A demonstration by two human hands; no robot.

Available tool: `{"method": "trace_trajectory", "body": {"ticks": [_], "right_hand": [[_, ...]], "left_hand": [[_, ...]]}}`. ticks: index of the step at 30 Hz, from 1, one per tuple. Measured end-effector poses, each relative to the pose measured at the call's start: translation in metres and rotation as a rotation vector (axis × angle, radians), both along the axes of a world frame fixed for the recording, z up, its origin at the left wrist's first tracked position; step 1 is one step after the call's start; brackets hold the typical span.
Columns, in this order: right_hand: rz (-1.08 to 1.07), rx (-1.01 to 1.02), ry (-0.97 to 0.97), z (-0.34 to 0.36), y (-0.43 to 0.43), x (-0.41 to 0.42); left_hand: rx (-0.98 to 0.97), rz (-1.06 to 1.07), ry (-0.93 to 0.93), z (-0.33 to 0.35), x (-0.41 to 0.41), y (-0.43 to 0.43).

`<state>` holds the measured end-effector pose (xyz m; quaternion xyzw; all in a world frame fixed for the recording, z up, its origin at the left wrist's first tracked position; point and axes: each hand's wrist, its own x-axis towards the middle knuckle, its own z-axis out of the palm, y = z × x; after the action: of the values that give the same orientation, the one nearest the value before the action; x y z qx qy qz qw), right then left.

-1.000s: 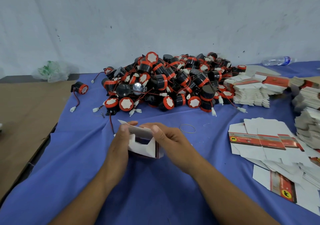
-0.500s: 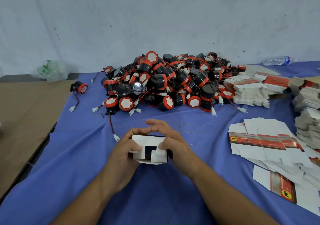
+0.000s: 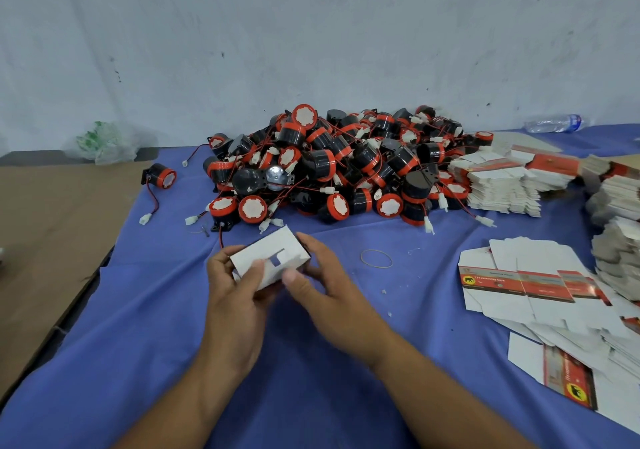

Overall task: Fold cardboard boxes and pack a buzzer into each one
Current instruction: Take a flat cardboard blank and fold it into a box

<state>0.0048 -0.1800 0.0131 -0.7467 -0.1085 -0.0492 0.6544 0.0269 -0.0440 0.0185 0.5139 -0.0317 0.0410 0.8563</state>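
Both forearms reach in from the lower edge and meet over the blue cloth (image 3: 145, 327) that covers the desk, just in front of the pile of buzzers (image 3: 346, 168). The left hand (image 3: 235, 289) is turned palm-in, its thumb laid on the near face of the white cardboard box (image 3: 273, 258) and its fingers curled round the left end. The right hand (image 3: 329, 286) comes in from the other side, thumb pressed at the lower edge and fingers running behind the right end. Each grip is narrow and closed on the box, which is held clear of the cloth and tilted, left end lower.

Half a second ago the box sat level between the hands with its end flaps still standing loose and the fingers arched over the top. Now the flaps lie flat and interlocked, leaving a small square gap. The rubber band (image 3: 376, 259) and the flat box blanks (image 3: 519, 282) to the right lie as they did.
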Motion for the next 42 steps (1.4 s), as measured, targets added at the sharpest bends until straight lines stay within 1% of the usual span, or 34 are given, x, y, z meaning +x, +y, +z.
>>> {"method": "trace_trajectory", "body": {"ticks": [1,3,6,8,10,12,13,14,15,17,19,23,26,28,30,34,38,42], "right_hand": [[0.005,0.015,-0.016,-0.001,0.004,0.000],[0.025,0.110,0.011,-0.003,0.005,0.001],[0.016,0.286,0.109,0.000,-0.003,0.004],[-0.020,0.382,0.125,0.003,-0.008,0.008],[-0.084,0.426,0.113,0.008,-0.015,0.012],[-0.101,0.430,0.117,0.012,-0.023,0.014],[-0.065,0.431,0.125,0.014,-0.027,0.014],[-0.002,0.427,0.134,0.015,-0.031,0.012],[0.068,0.414,0.142,0.016,-0.033,0.011],[0.183,0.368,0.140,0.018,-0.032,0.006],[0.241,0.315,0.130,0.018,-0.026,0.002],[0.227,0.263,0.119,0.019,-0.018,-0.001],[0.160,0.241,0.094,0.020,-0.017,-0.002],[0.095,0.139,0.065,0.018,-0.016,-0.001],[0.058,0.039,0.042,0.017,-0.015,0.000],[0.049,0.002,0.072,0.017,-0.013,0.001],[0.070,-0.029,0.039,0.022,-0.015,0.000],[0.104,-0.021,-0.028,0.025,-0.018,-0.004]], "left_hand": [[0.056,-0.009,0.010,-0.002,-0.002,-0.002],[0.252,-0.036,-0.019,-0.008,-0.005,-0.003],[0.556,-0.087,-0.216,-0.008,-0.010,0.001],[0.748,-0.120,-0.351,-0.004,-0.013,0.004],[0.916,-0.153,-0.445,-0.002,-0.015,0.005],[1.048,-0.103,-0.567,0.001,-0.016,0.006],[1.089,-0.061,-0.609,0.003,-0.015,0.008],[1.099,-0.028,-0.637,0.004,-0.014,0.010],[1.068,-0.028,-0.633,0.004,-0.013,0.011],[0.963,-0.115,-0.574,0.002,-0.013,0.013],[0.985,-0.140,-0.617,-0.002,-0.013,0.014],[1.094,-0.076,-0.805,0.005,-0.008,0.017],[1.202,-0.047,-0.942,0.007,-0.004,0.019],[1.276,0.036,-0.982,0.008,-0.003,0.018],[1.316,0.138,-0.992,0.008,-0.002,0.017],[1.356,0.294,-0.959,0.007,0.002,0.020],[1.398,0.293,-0.889,0.009,-0.001,0.017],[1.342,0.288,-0.875,0.012,-0.005,0.018]]}}
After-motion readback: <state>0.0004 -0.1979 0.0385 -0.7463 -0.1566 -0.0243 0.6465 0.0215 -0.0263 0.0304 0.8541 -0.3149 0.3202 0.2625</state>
